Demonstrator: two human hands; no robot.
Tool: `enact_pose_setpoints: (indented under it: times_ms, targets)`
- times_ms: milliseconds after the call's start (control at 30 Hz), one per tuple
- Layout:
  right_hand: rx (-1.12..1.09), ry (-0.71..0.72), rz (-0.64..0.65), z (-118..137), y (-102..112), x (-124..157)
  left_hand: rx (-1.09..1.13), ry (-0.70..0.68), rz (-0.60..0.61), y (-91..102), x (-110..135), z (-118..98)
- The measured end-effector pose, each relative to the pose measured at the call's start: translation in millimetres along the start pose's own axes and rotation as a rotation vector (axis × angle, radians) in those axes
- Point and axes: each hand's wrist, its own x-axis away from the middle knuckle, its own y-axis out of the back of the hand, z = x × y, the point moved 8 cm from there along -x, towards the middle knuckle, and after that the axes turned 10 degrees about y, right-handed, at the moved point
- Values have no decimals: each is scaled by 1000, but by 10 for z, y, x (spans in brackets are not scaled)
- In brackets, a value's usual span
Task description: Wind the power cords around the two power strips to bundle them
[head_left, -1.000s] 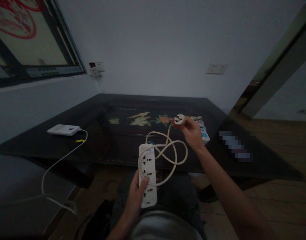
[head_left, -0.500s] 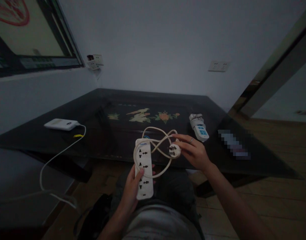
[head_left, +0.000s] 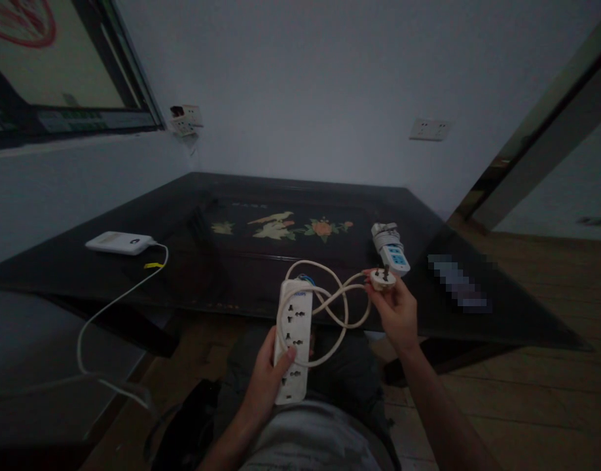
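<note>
My left hand [head_left: 270,373] is closed around the lower part of a white power strip [head_left: 300,327], thumb on its socket face. The strip is held near the table's front edge, its upper end pointing away from me. Its cream cord [head_left: 344,297] lies in loose loops over the strip and runs right to a plug [head_left: 382,280]. My right hand [head_left: 397,311] grips that plug, with its dark prongs pointing up and away. Just beyond the right hand, a second power strip [head_left: 393,252] with blue sockets and its cord wrapped around it lies on the table.
The dark table [head_left: 182,222] has a bird-and-flower design. A white power bank [head_left: 120,243] with a white cable sits on its left side. A blurred-out object [head_left: 457,282] lies at the right. Wall sockets [head_left: 429,129] are behind, and a black bag [head_left: 187,425] is below.
My right hand has moved right with the plug and turned it, so its prongs now point up. The power strip in my left hand has shifted slightly right and toward me. Cord loops stretch farther right.
</note>
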Motion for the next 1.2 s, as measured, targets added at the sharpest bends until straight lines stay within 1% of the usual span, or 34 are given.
enact_pose_setpoints:
  times_ms: [67, 133, 233, 300, 433, 500, 600, 667, 800, 933, 1033, 1100, 1200]
  targets:
    - [55, -11, 28, -71, -31, -41, -49, -7, 14, -7, 3, 27]
    - [150, -1, 91, -109, -100, -104, -98, -7, 16, -15, 4, 43]
    - [262, 25, 195, -118, -264, -207, -117, 1, -1, -18, 5, 48]
    - [307, 10, 272, -134, -396, -258, -96, 17, 9, -36, 4, 57]
    - [324, -88, 439, -210, -624, -288, -51, 20, 3, -44, 0, 49]
    - [293, -84, 481, -195, -688, -299, -35, 17, -12, -32, -5, 39]
    - [212, -21, 470, -89, -718, -319, -11, 42, 6, -50, -12, 40]
    - [159, 34, 457, 13, -719, -315, 19, 83, 33, -81, -10, 48]
    - [104, 201, 465, 273, -709, -270, 74, 176, 86, -157, 6, 36]
    - [111, 400, 543, 506, -731, -181, 87, 162, 110, -198, -17, -59]
    - [98, 507, 566, 622, -712, -122, 87, 121, 99, -189, -54, -119]
    - [67, 534, 560, 675, -674, -106, 87, 97, 60, -152, -66, -146]
    - [-1, 504, 537, 723, -608, -128, 90, 93, 31, -124, -47, -181]
